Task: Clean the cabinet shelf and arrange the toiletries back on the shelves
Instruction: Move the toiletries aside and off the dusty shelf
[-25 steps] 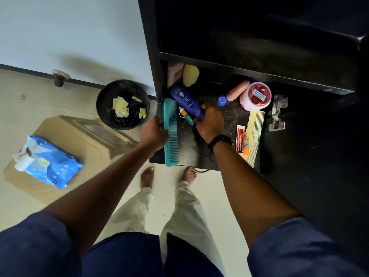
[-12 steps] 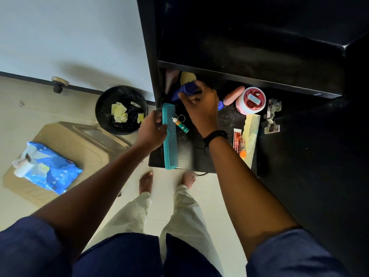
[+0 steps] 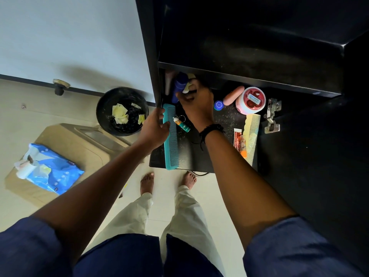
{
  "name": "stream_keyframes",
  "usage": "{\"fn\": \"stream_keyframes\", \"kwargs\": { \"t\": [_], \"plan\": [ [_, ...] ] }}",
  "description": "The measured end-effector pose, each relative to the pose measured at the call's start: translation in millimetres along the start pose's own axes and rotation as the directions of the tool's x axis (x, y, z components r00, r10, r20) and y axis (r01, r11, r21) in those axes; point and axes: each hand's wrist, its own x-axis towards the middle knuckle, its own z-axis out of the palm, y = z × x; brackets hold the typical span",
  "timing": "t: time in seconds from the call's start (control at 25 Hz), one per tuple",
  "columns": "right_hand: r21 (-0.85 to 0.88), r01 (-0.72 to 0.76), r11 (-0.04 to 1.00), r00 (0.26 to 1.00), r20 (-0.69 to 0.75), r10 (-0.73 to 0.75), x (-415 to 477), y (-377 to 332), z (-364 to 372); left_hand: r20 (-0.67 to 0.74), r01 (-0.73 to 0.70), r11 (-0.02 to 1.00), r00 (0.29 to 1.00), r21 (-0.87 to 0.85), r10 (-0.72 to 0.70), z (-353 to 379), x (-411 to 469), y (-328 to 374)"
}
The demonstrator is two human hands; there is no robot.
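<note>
Nearest the front edge, the teal comb (image 3: 171,142) lies along the left side of the lower shelf (image 3: 191,154). Its long axis runs front to back and its teeth face right. The left hand (image 3: 154,129) curls its fingers round the comb's spine towards the far end. Deeper in, the right hand (image 3: 196,105) grips the blue bottle (image 3: 179,85) at the back left corner. The bottle's length points away under the upper shelf; I cannot tell whether it stands or lies.

one head-worn wide-angle view, steeply downward and forward, close over the cabinet shelf (image 3: 199,156) and floor (image 3: 60,106)
</note>
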Motion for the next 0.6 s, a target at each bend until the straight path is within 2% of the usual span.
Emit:
{"fn": "stream_keyframes", "kwargs": {
  "t": [0.12,0.2,0.32,0.52,0.6],
  "plan": [
    [-0.095,-0.177,0.980,0.981,0.068,0.184,-8.3,21.0,-0.5,0.011,0.008,0.999,1.000,0.031,-0.009,2.1,0.3,-3.8],
    [-0.209,-0.265,0.941,0.932,0.195,0.306,-20.3,36.7,1.5,0.045,0.031,0.998,0.998,0.051,-0.033,5.6,-3.2,-6.3],
    [-0.205,-0.246,0.947,0.892,0.335,0.305,-41.3,48.9,12.2,0.099,0.074,0.996,0.992,0.048,-0.078,10.5,-7.3,-11.1],
    [-0.194,-0.267,0.944,0.870,0.372,0.323,-58.1,43.4,31.3,0.108,0.088,0.995,0.990,0.042,-0.092,6.2,-8.3,-17.7],
    [-0.145,-0.302,0.942,0.883,0.331,0.334,-62.6,40.4,22.0,0.109,0.069,0.996,0.991,0.052,-0.074,5.0,-8.4,-17.6]
  ]
}}
